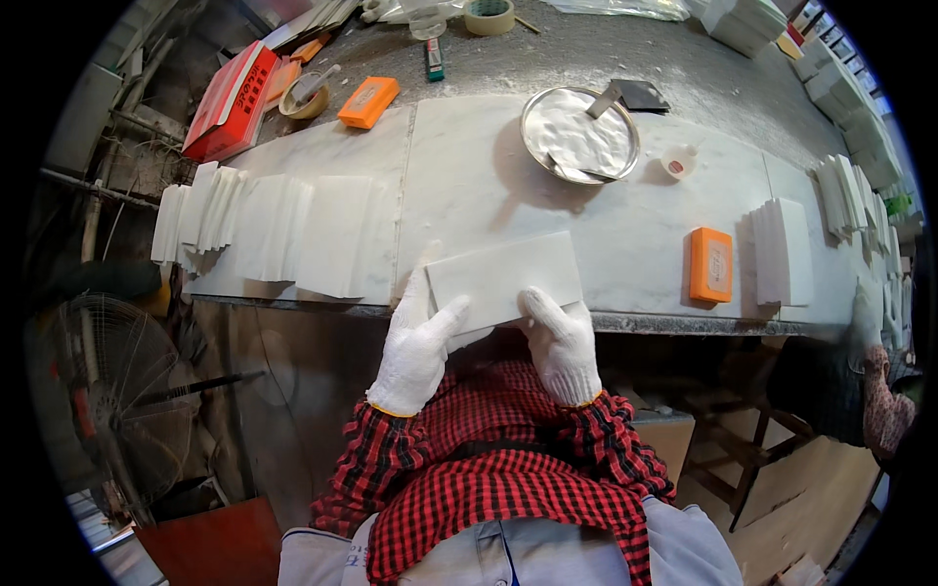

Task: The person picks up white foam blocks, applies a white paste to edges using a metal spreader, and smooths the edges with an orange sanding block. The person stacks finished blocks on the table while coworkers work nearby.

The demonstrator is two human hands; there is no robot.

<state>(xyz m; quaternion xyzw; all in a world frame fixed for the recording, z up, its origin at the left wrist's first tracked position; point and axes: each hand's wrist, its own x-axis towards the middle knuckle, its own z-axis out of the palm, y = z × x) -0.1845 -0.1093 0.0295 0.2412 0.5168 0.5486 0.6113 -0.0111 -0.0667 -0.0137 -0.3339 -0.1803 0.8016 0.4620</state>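
Note:
A thin white rectangular tile (503,278) is held at the table's front edge, tilted slightly up at its right end. My left hand (415,342), in a white knit glove, grips its left side with the thumb on top. On the right side my right hand (562,337), gloved the same way, has its thumb pressed on the tile's face and its fingers hidden beneath. Beyond the tile stands a round metal bowl (528,151) of white powder with a flat metal blade sticking out. An orange box (710,265) lies to the right of my hands.
Stacks of white tiles (337,234) stand on the left of the pale table, and another stack (782,252) on the right. Farther back are a small white cup (678,161), an orange box (368,103) and a red carton (233,103). Another person's arm (876,391) shows at far right.

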